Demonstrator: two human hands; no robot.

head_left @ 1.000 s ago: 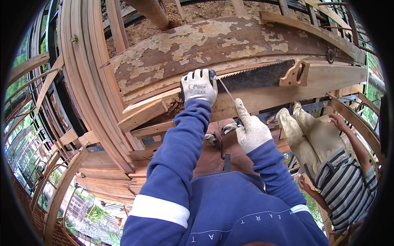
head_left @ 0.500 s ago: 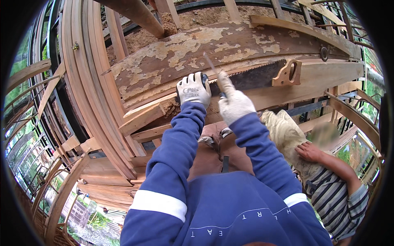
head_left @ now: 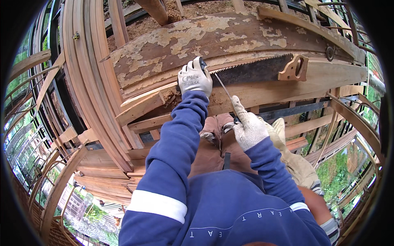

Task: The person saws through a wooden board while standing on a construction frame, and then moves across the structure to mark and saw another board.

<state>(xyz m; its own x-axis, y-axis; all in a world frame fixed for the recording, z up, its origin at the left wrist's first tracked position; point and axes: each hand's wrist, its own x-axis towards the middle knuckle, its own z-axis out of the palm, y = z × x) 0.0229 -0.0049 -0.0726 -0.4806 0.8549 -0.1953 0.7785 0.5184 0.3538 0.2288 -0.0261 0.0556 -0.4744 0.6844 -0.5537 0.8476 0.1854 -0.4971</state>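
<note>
Counted: one gloved left hand (head_left: 195, 80), one gloved right hand (head_left: 251, 130), one handsaw (head_left: 258, 69) with one wooden handle (head_left: 287, 74), one slim file-like tool (head_left: 224, 87), two white sleeve bands (head_left: 157, 206), one co-worker (head_left: 301, 166) partly seen.

blue sweatshirt (head_left: 227, 190), 2 white sleeve bands (head_left: 158, 206), pale gloves (head_left: 251, 132)

Long reddish-brown wooden planks (head_left: 97, 65) lie side by side at the left; a thick brown wooden post (head_left: 154, 10) slants at the top; green leafy foliage (head_left: 342, 174) shows lower right.
</note>
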